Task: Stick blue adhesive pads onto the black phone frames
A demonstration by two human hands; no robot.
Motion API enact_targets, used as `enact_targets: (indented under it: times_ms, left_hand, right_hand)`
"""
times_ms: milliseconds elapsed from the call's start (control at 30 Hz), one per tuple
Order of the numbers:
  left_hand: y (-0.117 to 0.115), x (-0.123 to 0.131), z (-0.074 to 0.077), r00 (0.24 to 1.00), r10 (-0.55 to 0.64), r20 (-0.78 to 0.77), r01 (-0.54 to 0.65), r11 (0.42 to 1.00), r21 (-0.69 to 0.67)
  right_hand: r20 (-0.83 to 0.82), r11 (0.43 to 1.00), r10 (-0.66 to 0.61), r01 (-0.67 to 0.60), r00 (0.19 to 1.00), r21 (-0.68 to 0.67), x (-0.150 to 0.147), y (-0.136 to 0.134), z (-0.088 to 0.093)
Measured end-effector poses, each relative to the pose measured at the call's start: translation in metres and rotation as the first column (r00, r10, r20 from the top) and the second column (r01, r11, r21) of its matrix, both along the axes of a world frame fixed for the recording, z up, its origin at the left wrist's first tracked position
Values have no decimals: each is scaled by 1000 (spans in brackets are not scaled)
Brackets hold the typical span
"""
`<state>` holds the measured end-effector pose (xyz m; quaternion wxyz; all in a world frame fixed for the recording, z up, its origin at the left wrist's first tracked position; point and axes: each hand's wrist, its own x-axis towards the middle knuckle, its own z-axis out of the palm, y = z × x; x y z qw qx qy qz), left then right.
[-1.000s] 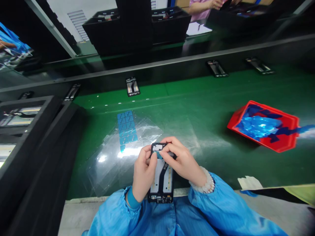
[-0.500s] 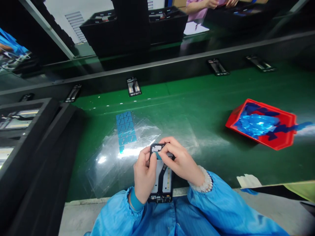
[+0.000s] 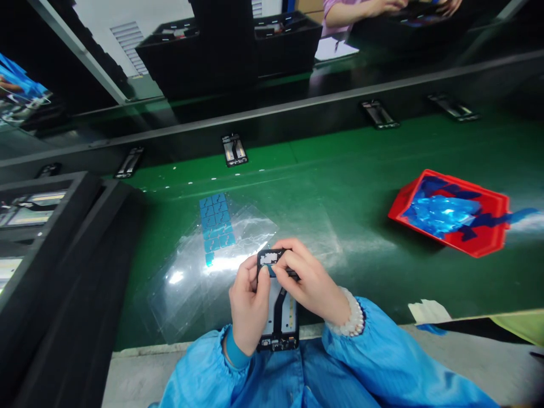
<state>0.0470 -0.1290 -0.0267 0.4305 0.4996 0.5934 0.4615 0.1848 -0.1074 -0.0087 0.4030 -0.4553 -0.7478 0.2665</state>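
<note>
A black phone frame with a grey plate and a dark flex cable lies at the bench's near edge. My left hand grips its upper left side, thumb on the face. My right hand is at the upper right, thumb and forefinger pinched over a small blue piece by the white part of the frame. Fingers partly cover that piece. To the left, a sheet of blue stickers rests on clear plastic film.
A red bin with blue film stands at the right. Black foam trays fill the left. Several phone frames, one at centre, line the far ledge. Across it, a person's hands are by a dark box.
My right thumb and forefinger have shifted slightly left and down over the frame, and the blue piece shows less. Phone frames on the far side sit slightly further right. The other person's hands moved right.
</note>
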Motion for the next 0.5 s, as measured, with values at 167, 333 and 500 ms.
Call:
enact_targets:
  times_ms: [167,333,500]
  left_hand:
    - [0,1,2,999,12,46,-12,1000,1]
    - [-1,2,4,998,22,60,-23,1000,13]
    - [-4,2,6,997,10,78,-13,999,41]
  right_hand:
    - [54,999,-10,8,999,37,-2,-2,-2]
    - [72,995,-94,91,993,47,-9,-7,-2]
    - [28,984,-171,169,985,59,-15,-13,2]
